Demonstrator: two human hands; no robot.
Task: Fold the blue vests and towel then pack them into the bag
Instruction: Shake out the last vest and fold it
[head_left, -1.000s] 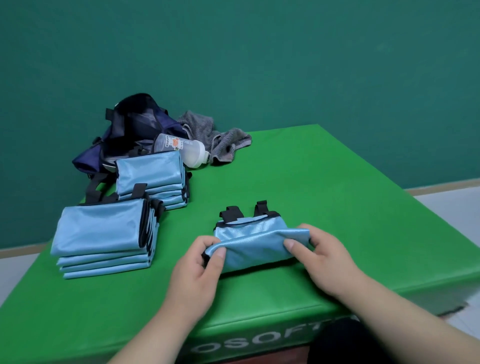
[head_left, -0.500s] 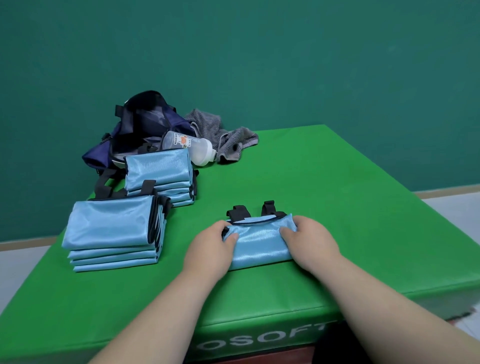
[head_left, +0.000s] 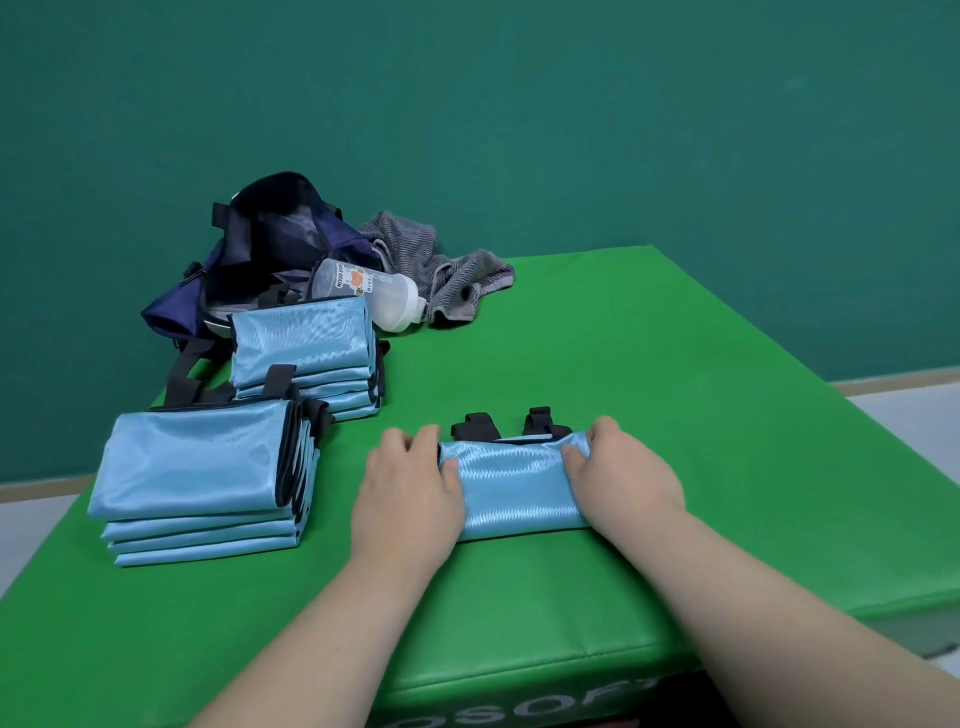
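A folded blue vest (head_left: 511, 483) with black straps at its far edge lies on the green mat (head_left: 675, 389) in front of me. My left hand (head_left: 410, 499) holds its left end, thumb on top and fingers curled over the far edge. My right hand (head_left: 623, 478) holds the right end the same way. Two stacks of folded blue vests sit to the left, a near stack (head_left: 192, 462) and a far stack (head_left: 304, 332). The dark blue bag (head_left: 260, 249) stands open at the back left. A crumpled grey towel (head_left: 447, 270) lies beside it.
A clear plastic bottle (head_left: 369, 291) lies on its side between the bag and the towel. The mat's front edge is close to my arms. A green wall rises behind the mat, and pale floor shows at the right.
The raised front flap of the vest has been folded over and laid flat. Both hands slid forward onto the ends of the folded vest.
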